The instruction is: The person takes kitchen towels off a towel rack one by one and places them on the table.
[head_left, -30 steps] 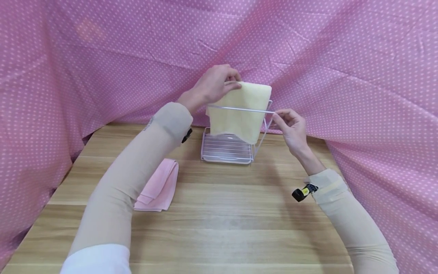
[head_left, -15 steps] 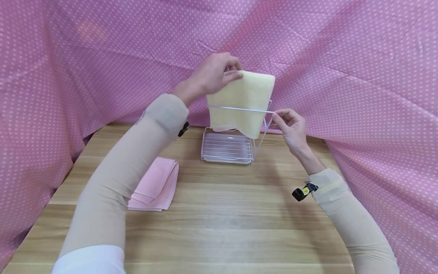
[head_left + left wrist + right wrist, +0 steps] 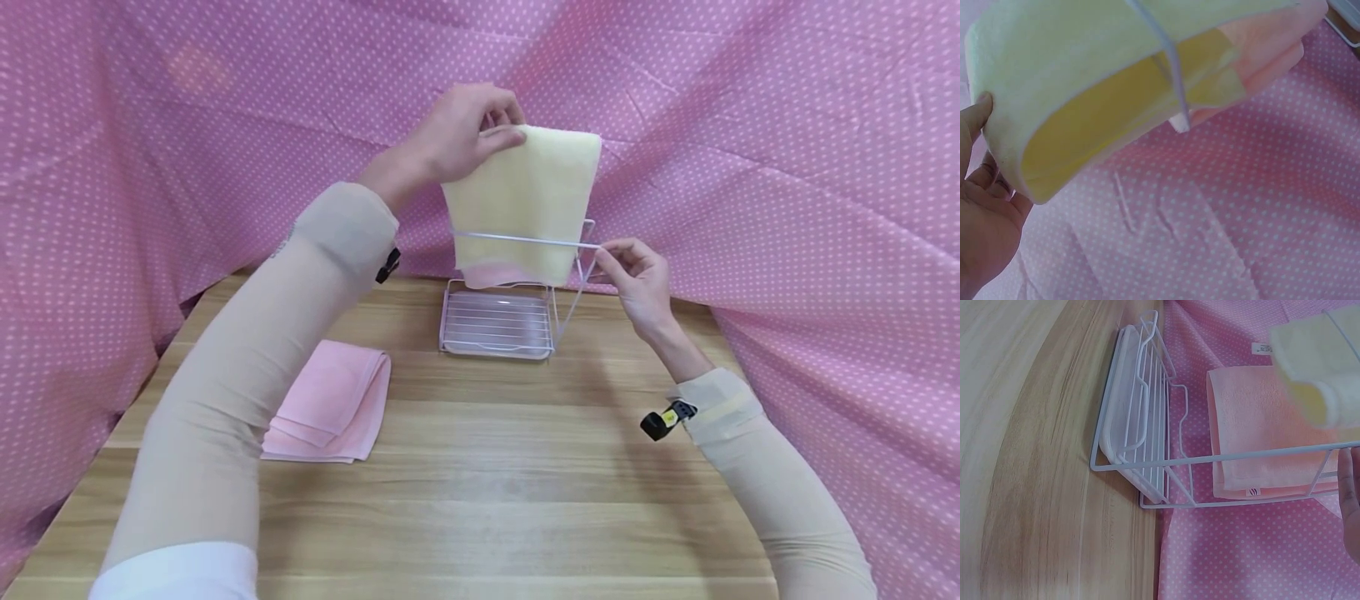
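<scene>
My left hand point(image 3: 474, 132) pinches the top edge of a folded yellow towel point(image 3: 536, 183), raised at the upper part of a white wire rack point(image 3: 498, 323). The rack's front bar crosses before the towel in the head view. From the left wrist view, the towel's point(image 3: 1072, 62) fold gapes open with its inner side showing. My right hand point(image 3: 639, 282) pinches the right end of that upper bar. A pink towel point(image 3: 1260, 419) with a small label hangs inside the rack, mostly hidden behind the yellow one in the head view.
On the wooden table point(image 3: 480, 500), a second, folded pink towel point(image 3: 337, 396) lies left of the rack, partly behind my left sleeve. A tray point(image 3: 1116, 406) sits under the rack's base wires. Pink dotted fabric point(image 3: 315, 100) hangs behind and at both sides.
My left hand has risen steadily and drawn the yellow towel upward, so more of it stands above the front bar and some pink shows beneath. My right hand has stayed on the rack.
</scene>
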The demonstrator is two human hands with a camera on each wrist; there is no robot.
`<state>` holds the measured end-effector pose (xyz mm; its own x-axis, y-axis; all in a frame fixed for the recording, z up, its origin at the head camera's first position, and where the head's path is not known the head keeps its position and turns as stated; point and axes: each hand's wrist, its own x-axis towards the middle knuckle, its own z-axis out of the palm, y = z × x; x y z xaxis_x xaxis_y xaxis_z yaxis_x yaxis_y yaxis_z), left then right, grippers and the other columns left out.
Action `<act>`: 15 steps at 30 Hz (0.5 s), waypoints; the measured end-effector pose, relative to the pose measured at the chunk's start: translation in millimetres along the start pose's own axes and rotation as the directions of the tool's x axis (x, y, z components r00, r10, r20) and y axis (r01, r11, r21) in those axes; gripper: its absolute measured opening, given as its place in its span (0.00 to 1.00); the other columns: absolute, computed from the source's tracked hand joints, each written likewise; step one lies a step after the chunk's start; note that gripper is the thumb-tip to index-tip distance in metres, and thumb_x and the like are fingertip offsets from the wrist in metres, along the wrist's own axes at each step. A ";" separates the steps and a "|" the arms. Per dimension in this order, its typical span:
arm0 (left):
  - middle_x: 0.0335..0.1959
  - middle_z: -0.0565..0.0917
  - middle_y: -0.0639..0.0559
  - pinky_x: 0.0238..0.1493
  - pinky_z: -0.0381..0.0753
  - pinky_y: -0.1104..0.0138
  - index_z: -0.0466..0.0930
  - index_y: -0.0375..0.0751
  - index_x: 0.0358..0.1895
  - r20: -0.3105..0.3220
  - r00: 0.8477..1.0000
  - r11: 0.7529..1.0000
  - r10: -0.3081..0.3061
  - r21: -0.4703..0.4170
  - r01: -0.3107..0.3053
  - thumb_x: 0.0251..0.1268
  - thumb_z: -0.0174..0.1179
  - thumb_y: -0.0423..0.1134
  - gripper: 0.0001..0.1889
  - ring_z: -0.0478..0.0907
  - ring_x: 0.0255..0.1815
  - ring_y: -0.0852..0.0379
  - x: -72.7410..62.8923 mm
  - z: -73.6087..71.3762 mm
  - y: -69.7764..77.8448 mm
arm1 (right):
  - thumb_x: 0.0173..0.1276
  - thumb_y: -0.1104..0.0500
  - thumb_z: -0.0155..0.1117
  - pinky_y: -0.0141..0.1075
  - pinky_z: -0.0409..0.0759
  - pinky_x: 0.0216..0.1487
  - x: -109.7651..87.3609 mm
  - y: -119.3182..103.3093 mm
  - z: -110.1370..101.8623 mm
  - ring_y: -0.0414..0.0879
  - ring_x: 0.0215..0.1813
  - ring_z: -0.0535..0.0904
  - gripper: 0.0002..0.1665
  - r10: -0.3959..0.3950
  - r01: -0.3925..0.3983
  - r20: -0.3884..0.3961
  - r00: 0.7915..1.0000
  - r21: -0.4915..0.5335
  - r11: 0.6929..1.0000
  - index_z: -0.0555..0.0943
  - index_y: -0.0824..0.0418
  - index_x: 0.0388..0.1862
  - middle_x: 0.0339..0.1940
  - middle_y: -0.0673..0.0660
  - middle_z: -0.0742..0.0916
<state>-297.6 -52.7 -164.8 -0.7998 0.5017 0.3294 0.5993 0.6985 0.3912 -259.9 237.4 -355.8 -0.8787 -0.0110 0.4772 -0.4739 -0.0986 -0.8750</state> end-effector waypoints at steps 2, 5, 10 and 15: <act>0.49 0.83 0.52 0.56 0.78 0.69 0.84 0.43 0.58 -0.015 1.000 1.000 0.005 0.010 -0.005 0.82 0.57 0.47 0.15 0.76 0.47 0.60 0.8 -3.5 2.2 | 0.75 0.72 0.63 0.32 0.91 0.40 0.3 0.6 -0.5 0.41 0.31 0.89 0.14 0.000 0.000 0.000 1.000 0.007 1.000 0.86 0.54 0.39 0.31 0.48 0.90; 0.46 0.81 0.56 0.51 0.76 0.72 0.84 0.44 0.58 -0.029 1.000 1.000 0.005 0.020 -0.004 0.82 0.56 0.48 0.15 0.75 0.44 0.63 1.6 -8.2 5.7 | 0.75 0.73 0.63 0.32 0.90 0.40 1.0 1.9 -1.2 0.40 0.31 0.89 0.15 0.003 -0.003 0.000 1.000 0.013 1.000 0.87 0.53 0.39 0.31 0.48 0.91; 0.44 0.79 0.60 0.47 0.76 0.74 0.84 0.45 0.57 -0.062 0.998 1.000 -0.005 0.004 0.005 0.81 0.57 0.49 0.15 0.74 0.41 0.66 2.3 -16.1 11.8 | 0.74 0.73 0.63 0.31 0.90 0.39 1.2 2.9 -2.1 0.39 0.31 0.89 0.16 0.005 -0.005 0.000 1.000 0.021 1.000 0.86 0.53 0.38 0.31 0.49 0.91; 0.43 0.78 0.62 0.45 0.75 0.74 0.85 0.45 0.55 -0.125 0.992 1.000 -0.010 -0.015 0.009 0.80 0.59 0.49 0.14 0.73 0.39 0.68 2.7 -23.7 17.3 | 0.74 0.73 0.63 0.32 0.90 0.40 1.5 2.2 -3.2 0.40 0.31 0.90 0.14 -0.001 0.001 0.003 1.000 0.024 1.000 0.86 0.54 0.38 0.31 0.51 0.91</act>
<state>-288.6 -51.4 -136.8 -0.7956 0.4269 0.4299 0.5927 0.6953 0.4065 -262.4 240.4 -357.3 -0.8779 -0.0135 0.4786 -0.4736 -0.1228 -0.8722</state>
